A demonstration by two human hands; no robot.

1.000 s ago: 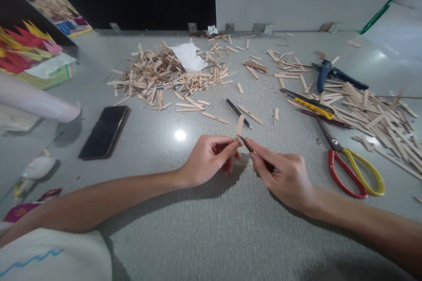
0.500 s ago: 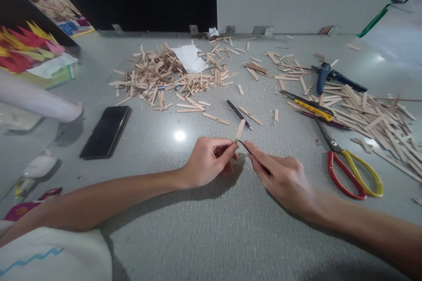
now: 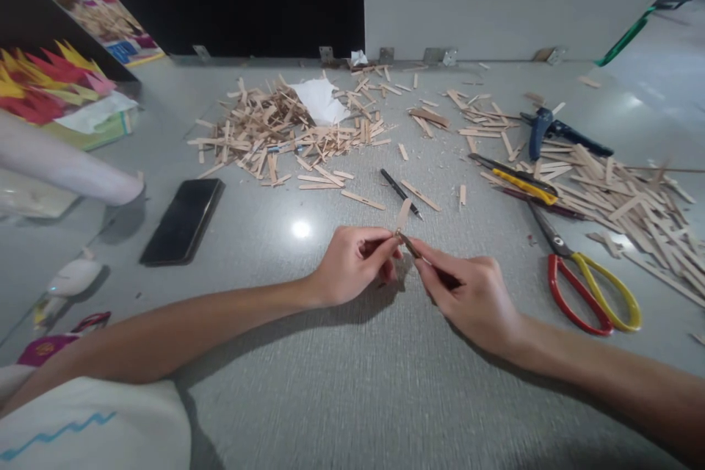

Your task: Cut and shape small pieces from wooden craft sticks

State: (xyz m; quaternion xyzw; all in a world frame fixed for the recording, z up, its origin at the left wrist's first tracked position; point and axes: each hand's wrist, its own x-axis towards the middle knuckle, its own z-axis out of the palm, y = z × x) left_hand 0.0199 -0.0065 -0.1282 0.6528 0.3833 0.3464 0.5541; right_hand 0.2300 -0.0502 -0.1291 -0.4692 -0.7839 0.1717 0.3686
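Grey table, stick pointing away

A craft table at home: wood stick piles behind the scissors, coloured paper far left of them.

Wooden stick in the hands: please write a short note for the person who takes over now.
Left hand: pinches a short flat wooden stick, upright.
Right hand: holds a thin dark blade tool, tip at the stick's lower end.
Nearby on the grey table: black pen, red-and-yellow scissors, stick piles.
Done: many cut pieces lie around. Left: this stick looks still uncut.
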